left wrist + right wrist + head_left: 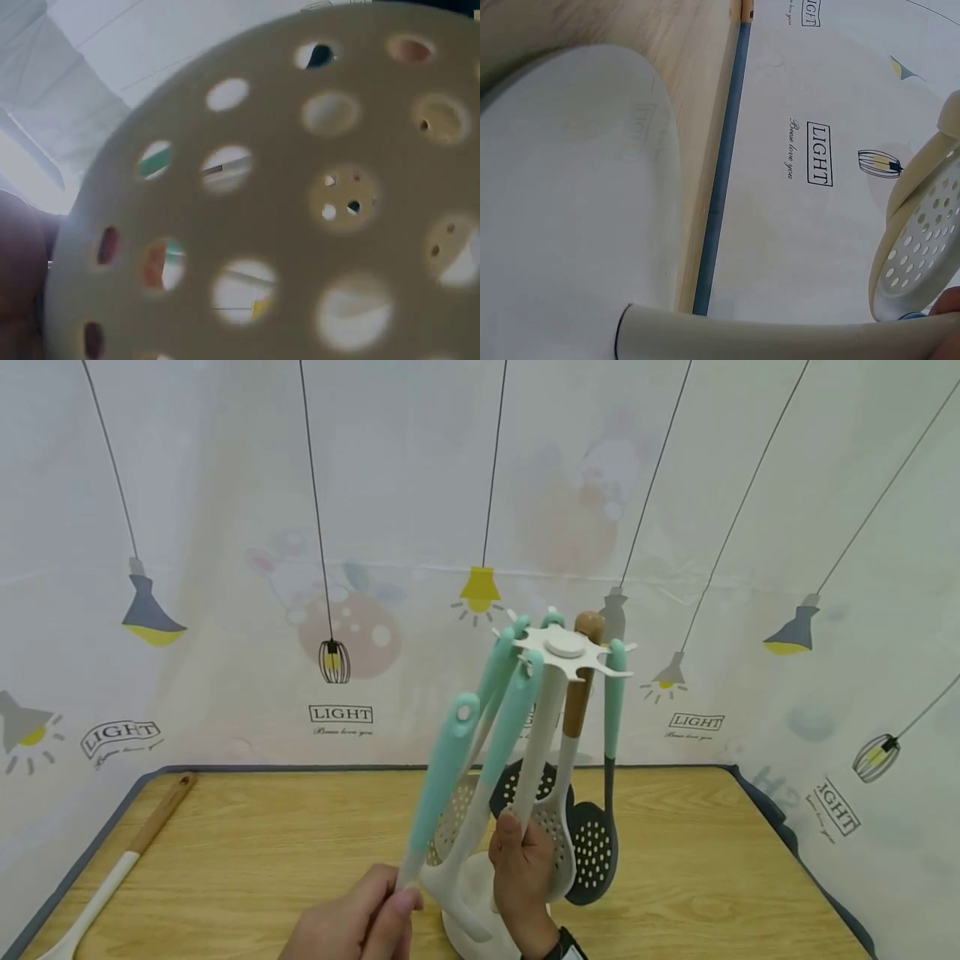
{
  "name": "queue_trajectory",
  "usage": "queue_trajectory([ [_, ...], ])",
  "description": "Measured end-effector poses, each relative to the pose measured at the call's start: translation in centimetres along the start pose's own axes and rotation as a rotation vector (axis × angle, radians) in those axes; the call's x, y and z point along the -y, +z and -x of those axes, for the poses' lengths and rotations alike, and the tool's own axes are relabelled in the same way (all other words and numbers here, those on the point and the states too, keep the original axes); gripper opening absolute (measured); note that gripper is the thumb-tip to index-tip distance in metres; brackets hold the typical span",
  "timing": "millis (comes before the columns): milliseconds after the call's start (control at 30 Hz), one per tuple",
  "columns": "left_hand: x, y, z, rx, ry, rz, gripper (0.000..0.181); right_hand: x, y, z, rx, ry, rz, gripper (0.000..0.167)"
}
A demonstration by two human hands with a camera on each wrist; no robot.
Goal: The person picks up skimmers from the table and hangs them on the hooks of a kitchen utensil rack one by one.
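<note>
My left hand point(360, 918) grips a mint-handled skimmer point(442, 777) low on its handle. Its pale perforated head point(285, 202) fills most of the left wrist view. The right hand point(521, 868) holds the white pole point(540, 735) of a utensil stand, below its hooked top point(564, 645). From the hooks hang several utensils, among them a brown-handled white slotted spoon point(558, 847), a mint-handled dark skimmer point(592, 852) and a mint-handled white utensil point(510, 727). In the right wrist view, the round white base point(570, 202) shows beside the pole.
A white utensil with a brown handle point(161, 814) lies along the left side of the wooden table point(712, 843). A printed cloth backdrop point(420, 485) with lamp drawings rises behind and beside the table.
</note>
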State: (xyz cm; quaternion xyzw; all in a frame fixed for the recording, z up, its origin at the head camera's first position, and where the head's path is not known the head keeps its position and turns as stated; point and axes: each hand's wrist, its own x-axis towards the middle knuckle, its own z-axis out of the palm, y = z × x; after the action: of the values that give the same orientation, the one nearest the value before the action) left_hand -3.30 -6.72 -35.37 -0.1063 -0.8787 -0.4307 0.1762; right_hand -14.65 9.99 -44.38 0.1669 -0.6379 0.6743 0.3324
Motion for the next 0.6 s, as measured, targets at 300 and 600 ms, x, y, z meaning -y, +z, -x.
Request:
queue_trajectory([
  [300,-0.7,1.3,-0.3,-0.069,0.204,-0.073,0.017,0.1,0.1,0.1,-0.009,0.028,0.035,0.046],
  [600,-1.4,1.7,-0.5,-0.172,0.312,-0.102,0.014,0.1,0.0,0.0,-0.017,0.038,0.047,0.048],
])
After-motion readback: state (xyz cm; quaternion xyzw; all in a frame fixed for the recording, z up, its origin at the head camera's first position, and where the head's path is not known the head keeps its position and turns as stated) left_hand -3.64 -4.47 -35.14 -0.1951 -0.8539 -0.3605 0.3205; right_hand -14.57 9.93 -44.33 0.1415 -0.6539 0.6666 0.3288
